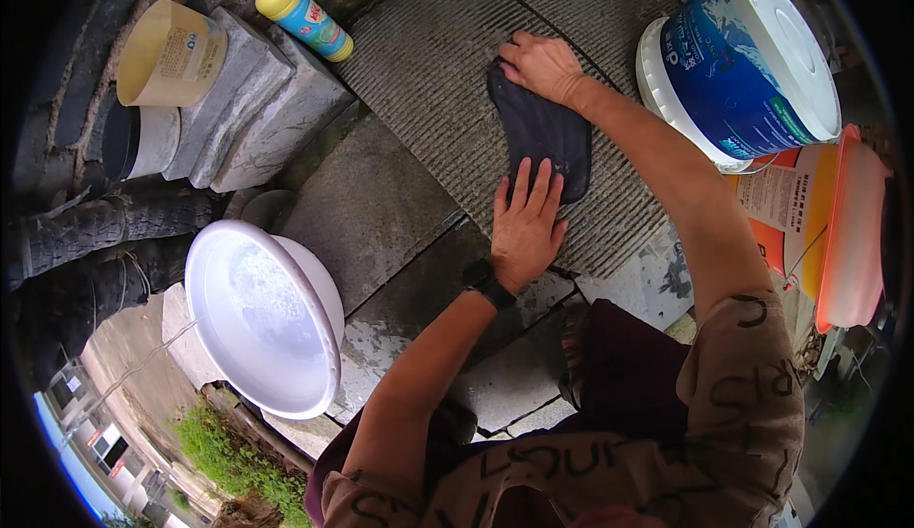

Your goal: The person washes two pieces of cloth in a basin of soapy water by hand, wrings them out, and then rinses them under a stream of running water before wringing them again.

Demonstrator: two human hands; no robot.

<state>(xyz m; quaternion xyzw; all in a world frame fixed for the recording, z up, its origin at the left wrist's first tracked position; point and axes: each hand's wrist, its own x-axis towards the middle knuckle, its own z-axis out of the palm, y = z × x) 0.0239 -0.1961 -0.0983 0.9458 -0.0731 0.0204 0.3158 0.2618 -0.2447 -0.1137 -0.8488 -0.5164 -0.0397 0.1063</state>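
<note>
A dark, damp-looking cloth item (546,132) lies on a ridged stone washing slab (435,49). Its exact kind is unclear; the outline is long and slightly bent, like a sock or shoe part. My right hand (544,67) grips its far end, fingers curled over the edge. Resting flat on the near end is my left hand (527,231), fingers spread, with a dark watch-like band (491,284) on the wrist.
At left, a white basin (268,321) holds sudsy water. A yellow-and-blue bottle (303,17) with red cap stands at the slab's far-left edge, near stacked stone blocks (250,99) and a cut-down tub (171,53). A blue-and-white bucket (735,64) and an orange-yellow bucket (792,206) flank the right.
</note>
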